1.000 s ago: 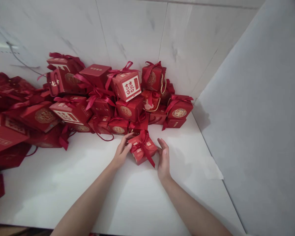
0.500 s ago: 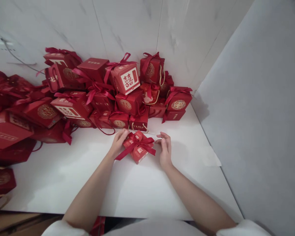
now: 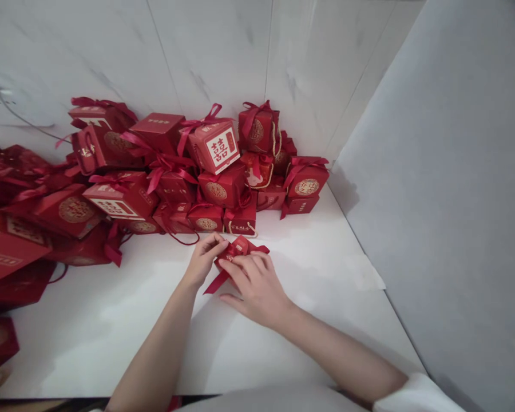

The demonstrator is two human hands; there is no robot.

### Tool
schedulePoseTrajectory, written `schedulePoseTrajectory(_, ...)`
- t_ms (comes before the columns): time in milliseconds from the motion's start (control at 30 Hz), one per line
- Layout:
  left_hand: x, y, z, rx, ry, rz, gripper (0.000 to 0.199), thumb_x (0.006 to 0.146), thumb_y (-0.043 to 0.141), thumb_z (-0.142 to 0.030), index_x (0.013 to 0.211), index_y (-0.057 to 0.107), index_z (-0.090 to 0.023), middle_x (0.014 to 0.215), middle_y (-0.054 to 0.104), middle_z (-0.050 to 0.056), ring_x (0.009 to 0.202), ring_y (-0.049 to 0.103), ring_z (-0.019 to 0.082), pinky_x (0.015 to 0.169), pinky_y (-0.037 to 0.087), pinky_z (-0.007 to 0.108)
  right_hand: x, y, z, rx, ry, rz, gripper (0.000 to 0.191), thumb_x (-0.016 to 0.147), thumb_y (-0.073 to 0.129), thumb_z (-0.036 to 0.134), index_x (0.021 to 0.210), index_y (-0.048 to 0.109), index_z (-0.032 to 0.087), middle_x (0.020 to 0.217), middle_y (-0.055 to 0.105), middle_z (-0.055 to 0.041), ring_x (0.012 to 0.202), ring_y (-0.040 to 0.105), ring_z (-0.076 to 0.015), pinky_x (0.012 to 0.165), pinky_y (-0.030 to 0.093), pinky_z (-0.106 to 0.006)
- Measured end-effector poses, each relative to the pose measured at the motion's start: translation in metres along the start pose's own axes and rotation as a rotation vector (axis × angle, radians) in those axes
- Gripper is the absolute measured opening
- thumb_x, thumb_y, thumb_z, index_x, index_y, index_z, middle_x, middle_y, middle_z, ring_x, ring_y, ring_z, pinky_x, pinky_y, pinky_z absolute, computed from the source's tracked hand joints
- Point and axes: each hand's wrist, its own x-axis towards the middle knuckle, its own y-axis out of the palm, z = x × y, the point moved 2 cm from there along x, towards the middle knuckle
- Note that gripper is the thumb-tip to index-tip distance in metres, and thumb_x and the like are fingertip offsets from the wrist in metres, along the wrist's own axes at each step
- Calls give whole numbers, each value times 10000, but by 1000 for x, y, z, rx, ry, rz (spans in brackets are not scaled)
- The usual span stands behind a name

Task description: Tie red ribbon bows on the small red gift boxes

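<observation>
White marble-patterned wall behind a glossy white tabletop; pale grey upright panel on the right. Head view, my only feed: stacked red cardboard gift boxes with ribbons line the wall. Near side of the stack, a small red cardboard box with a crimson satin ribbon sits on the tabletop between both hands. I have the left hand at its left edge, thumb and fingertips drawn together (ribbon or cardboard, can't tell). Right hand is over its near side, fingers on top, thumb spread away, not clenched. Box lies rightward of the left hand, forward-left of the right; ribbon runs diagonally, near-left to far-right. Neither hand clearly nearer.
</observation>
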Motion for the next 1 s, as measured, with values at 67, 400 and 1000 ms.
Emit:
schedulePoseTrajectory(67,-1,-1,-2,-13,26,-27,280,832,665,-363,695,520,-166,629,468,-39,613,407,100,611,318,225,5,12,8,-90,-23,-36,285,888,654,269,1159,625,187,917,669,-65,862,568,-204,823,404,-379)
schedulePoseTrajectory(400,0,-2,2,-45,34,-139,307,811,681,-389,696,510,-162,643,466,-38,629,394,98,618,308,218,-12,-9,-16,168,-216,-147,205,883,617,91,1043,660,211,1005,747,-14,994,652,-152,985,481,-346)
schedulePoseTrajectory(1000,-11,7,-7,126,-138,35,564,727,764,-437,1198,571,-194,1191,633,74,1110,580,236,994,436,368,-41,10,-36,358,-170,-143,350,828,575,29,1136,628,188,1092,738,-80,1114,662,-205,1004,540,-405)
